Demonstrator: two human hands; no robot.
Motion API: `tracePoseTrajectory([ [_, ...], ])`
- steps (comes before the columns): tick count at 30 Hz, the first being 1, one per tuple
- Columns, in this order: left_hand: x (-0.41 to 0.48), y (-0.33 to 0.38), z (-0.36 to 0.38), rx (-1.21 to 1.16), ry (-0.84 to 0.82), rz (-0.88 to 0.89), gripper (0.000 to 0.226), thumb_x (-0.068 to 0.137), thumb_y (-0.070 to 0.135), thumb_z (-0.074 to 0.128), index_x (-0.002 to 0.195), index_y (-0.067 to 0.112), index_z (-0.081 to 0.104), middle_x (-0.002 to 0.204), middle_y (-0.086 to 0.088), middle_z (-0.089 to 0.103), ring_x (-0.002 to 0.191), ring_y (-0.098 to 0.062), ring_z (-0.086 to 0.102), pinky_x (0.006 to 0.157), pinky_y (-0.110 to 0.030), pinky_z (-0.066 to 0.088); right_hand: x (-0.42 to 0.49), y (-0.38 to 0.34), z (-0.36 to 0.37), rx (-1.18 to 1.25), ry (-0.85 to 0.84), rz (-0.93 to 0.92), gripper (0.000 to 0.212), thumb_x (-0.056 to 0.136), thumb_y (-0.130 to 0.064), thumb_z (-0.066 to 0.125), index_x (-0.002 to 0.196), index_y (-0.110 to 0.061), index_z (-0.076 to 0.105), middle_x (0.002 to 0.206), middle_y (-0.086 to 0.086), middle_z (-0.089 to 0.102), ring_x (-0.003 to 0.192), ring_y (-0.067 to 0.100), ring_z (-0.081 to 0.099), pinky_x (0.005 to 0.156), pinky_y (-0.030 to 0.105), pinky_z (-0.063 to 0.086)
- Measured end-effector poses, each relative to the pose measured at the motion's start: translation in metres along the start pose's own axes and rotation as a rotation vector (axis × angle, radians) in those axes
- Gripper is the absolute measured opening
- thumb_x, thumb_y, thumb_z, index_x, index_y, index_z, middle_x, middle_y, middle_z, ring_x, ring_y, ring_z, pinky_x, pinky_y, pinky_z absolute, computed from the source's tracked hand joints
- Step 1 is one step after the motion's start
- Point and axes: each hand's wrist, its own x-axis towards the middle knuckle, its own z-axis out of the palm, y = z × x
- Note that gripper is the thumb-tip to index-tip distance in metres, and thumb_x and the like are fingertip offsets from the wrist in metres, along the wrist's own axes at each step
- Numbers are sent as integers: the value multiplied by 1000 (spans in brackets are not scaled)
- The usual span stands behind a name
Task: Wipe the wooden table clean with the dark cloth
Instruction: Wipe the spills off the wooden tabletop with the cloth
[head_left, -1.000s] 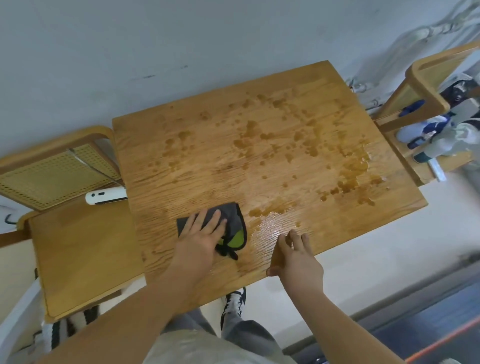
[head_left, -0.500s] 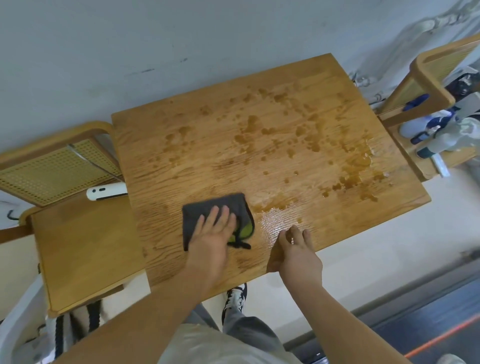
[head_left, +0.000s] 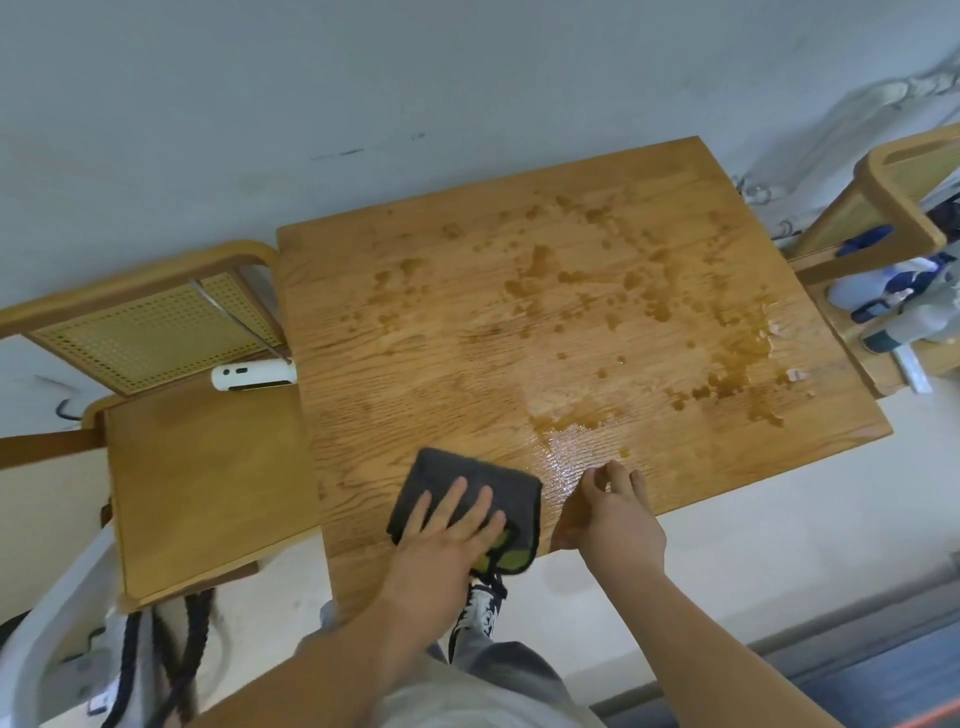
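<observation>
From my remote seat I see the left hand (head_left: 441, 540) laid flat on the dark cloth (head_left: 457, 470), fingers straight and spread, pressing it down on the wooden table (head_left: 415, 374) at the table's near edge. A green corner of the cloth hangs just over that edge. The right hand (head_left: 615, 525) sits just beside the cloth at the same near edge, holding nothing, its fingers loosely bent with the tips resting on the tabletop. Right in front of those fingertips a wet sheen (head_left: 576, 447) glistens on the wood, and brown spatters (head_left: 727, 358) run across the table's middle and far right part. A wooden chair (head_left: 208, 478) stands against the table's left side with a white device (head_left: 254, 375) on its seat. Against the table's right side, another chair (head_left: 883, 182) carries what look like spray bottles (head_left: 904, 322), though that corner is too blurred to be sure.
</observation>
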Motion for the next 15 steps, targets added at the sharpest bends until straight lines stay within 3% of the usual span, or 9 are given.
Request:
tracePoseTrajectory([
  [2,-5,-23,-1,40,-75,270,87,95,4,52,161,41,10,168,17,-11,150,-13,-30,126,-52,-7,2,-4,-1,-15,-9,17,89,79,-42,85,152,-26,36,155,-2,26,151,30,13,87,36,58],
  [4,-3,-58,-9,63,-57,323,85,92,8,57,159,44,19,167,21,-4,152,-6,-23,126,-46,-10,4,-6,0,3,-7,28,88,78,-39,87,151,-25,40,155,-2,26,150,30,13,92,37,57],
  [8,-5,-73,-18,-76,187,-184,93,89,2,58,159,45,16,166,21,-5,153,-8,-20,127,-43,-9,4,-5,3,21,10,14,81,80,-38,85,149,-27,43,159,-3,24,149,28,13,91,37,57],
  [10,-9,-55,-9,-90,177,-266,89,94,11,57,161,43,7,166,18,-15,152,-14,-24,125,-48,-14,1,-3,7,47,24,20,83,82,-38,84,151,-29,40,164,-3,19,153,29,8,94,40,57],
  [13,-26,-50,6,-20,6,-8,88,96,16,57,161,41,2,166,15,-18,151,-18,-26,120,-48,-23,-9,-1,12,78,28,19,88,91,-33,77,159,-33,22,172,-6,2,159,28,-6,102,45,53],
  [15,-26,-73,-4,37,-43,210,79,95,28,52,160,44,10,168,16,-8,153,-18,-19,119,-44,-23,-16,-2,11,146,30,22,93,93,-33,75,163,-34,13,174,-10,-4,160,24,-10,108,47,49],
])
